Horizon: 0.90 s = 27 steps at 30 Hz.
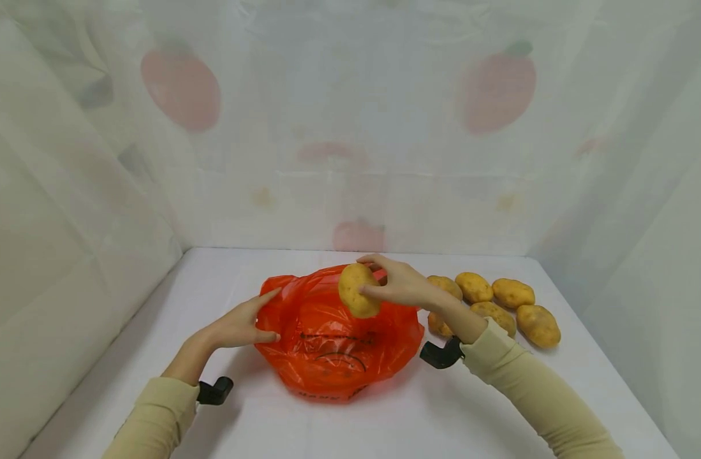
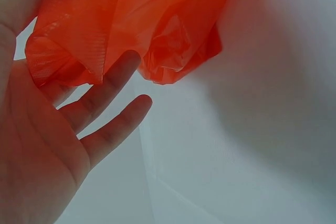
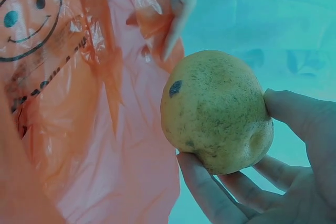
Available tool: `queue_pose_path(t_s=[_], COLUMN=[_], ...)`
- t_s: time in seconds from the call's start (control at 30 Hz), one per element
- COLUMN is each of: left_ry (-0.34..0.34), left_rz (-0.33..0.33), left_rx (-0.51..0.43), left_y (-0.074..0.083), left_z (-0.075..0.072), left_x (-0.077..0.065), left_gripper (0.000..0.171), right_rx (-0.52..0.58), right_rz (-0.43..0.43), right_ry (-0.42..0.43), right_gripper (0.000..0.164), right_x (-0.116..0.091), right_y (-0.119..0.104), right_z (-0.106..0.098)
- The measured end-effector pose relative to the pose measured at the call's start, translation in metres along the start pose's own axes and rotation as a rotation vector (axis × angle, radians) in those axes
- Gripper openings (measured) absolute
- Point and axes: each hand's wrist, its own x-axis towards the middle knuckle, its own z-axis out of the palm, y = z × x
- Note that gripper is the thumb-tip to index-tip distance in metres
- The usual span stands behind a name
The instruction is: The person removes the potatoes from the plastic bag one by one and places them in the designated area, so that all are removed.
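A yellow potato (image 1: 358,292) is held by my right hand (image 1: 404,284) over a red plastic bag (image 1: 333,347) on the white table. In the right wrist view, the thumb and fingers grip the potato (image 3: 218,114), which has a dark spot on its skin. My left hand (image 1: 241,325) is at the bag's left side, thumb and fingers spread apart. Seen from the left wrist, its fingers are fairly straight against the bag's crumpled edge (image 2: 68,51); part of them is hidden behind the plastic. What lies inside the bag cannot be made out.
Several loose potatoes (image 1: 513,293) lie together on the table's right side, some partly behind my right forearm. White fabric (image 1: 350,204) with faded fruit prints walls the table at the back and sides. Black wrist mounts (image 1: 442,352) stick out by both sleeves.
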Motion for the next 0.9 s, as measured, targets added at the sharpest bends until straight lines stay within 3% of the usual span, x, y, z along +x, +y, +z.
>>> queue_pose_path(t_s=[0.27, 0.7, 0.9], left_ry=[-0.005, 0.000, -0.003], left_rz=[-0.003, -0.010, -0.010], left_rx=[-0.001, -0.002, -0.007], left_y=[0.001, 0.002, 0.001], left_z=[-0.001, -0.001, -0.001], left_x=[-0.001, -0.001, 0.000], left_gripper=[0.090, 0.090, 0.090], right_rx=[0.056, 0.119, 0.212], right_rz=[-0.019, 0.120, 0.181], right_ry=[0.023, 0.087, 0.090], right_gripper=[0.058, 0.060, 0.060], right_x=[-0.023, -0.061, -0.082], right_y=[0.012, 0.035, 0.044], right_z=[-0.009, -0.027, -0.033])
